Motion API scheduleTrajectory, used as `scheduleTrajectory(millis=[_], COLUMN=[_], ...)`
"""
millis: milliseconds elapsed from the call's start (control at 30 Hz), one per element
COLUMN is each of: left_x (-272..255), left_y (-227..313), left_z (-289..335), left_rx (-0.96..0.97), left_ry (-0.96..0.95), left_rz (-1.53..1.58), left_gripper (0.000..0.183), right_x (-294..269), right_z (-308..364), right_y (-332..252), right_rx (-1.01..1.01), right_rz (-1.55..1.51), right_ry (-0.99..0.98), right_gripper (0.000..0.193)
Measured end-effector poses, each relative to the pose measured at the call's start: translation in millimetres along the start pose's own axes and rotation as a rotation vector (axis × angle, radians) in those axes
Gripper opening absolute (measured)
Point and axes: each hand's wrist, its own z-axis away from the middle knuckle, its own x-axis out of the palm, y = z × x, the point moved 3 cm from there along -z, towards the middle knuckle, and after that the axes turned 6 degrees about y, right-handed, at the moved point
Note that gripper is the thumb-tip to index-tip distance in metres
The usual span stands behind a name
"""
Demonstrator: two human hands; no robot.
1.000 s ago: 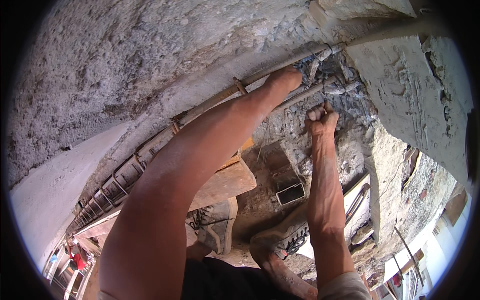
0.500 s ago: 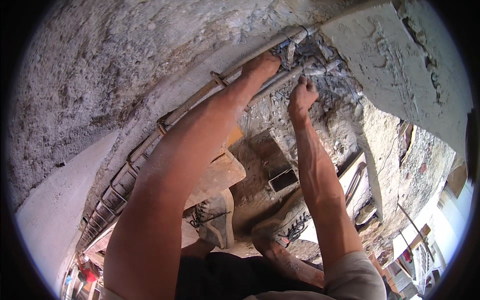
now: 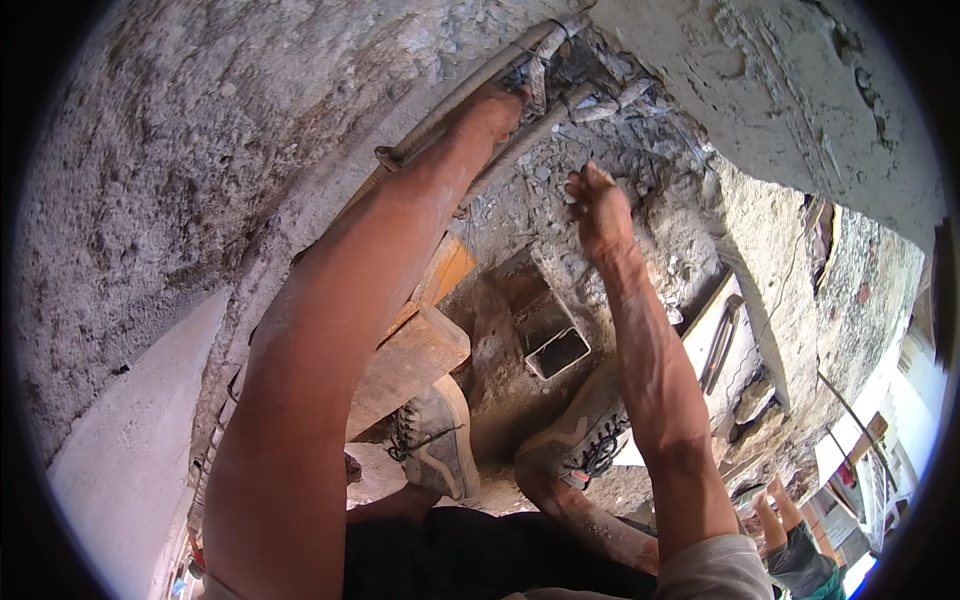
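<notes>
My left hand (image 3: 494, 112) is closed between two long steel rebars, its fingertips beside a short cross bar; what they grip is hidden. The upper rebar (image 3: 470, 88) runs along the rough wall, and the lower rebar (image 3: 525, 146) passes below that hand. Dark tie wire (image 3: 566, 104) wraps the joint at their far end. Lower and to the right, my right hand (image 3: 606, 212) hovers apart from the bars, fingers curled. A thin dark tip shows above its thumb, too small to name.
Between my arms are a wooden board (image 3: 415, 365), an orange block (image 3: 447, 268) and a hollow rectangular tube (image 3: 558, 353). My shoes (image 3: 436, 440) stand below. A concrete slab (image 3: 770, 95) overhangs at upper right. Another person's legs (image 3: 778, 515) show at lower right.
My right hand has drawn back from the rebar joint, down toward me, its fingers loosening somewhat. My left hand stays between the bars. The view has shifted, and another person's legs now show.
</notes>
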Motion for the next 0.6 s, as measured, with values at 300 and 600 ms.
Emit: scheduleTrajectory(millis=[300, 600], left_x=[9.3, 13.6], left_y=[9.0, 18.2], left_z=[-18.2, -20.2], left_rx=[0.340, 0.457], left_ry=[-0.146, -0.278], left_rz=[-0.500, -0.809], left_gripper=[0.033, 0.029], right_x=[-13.1, -41.3], right_z=[-12.1, 24.4], right_y=[17.4, -50.6], right_rx=[0.068, 0.068], right_rz=[-0.451, -0.203], right_ry=[-0.173, -0.274], right_gripper=[0.022, 0.023])
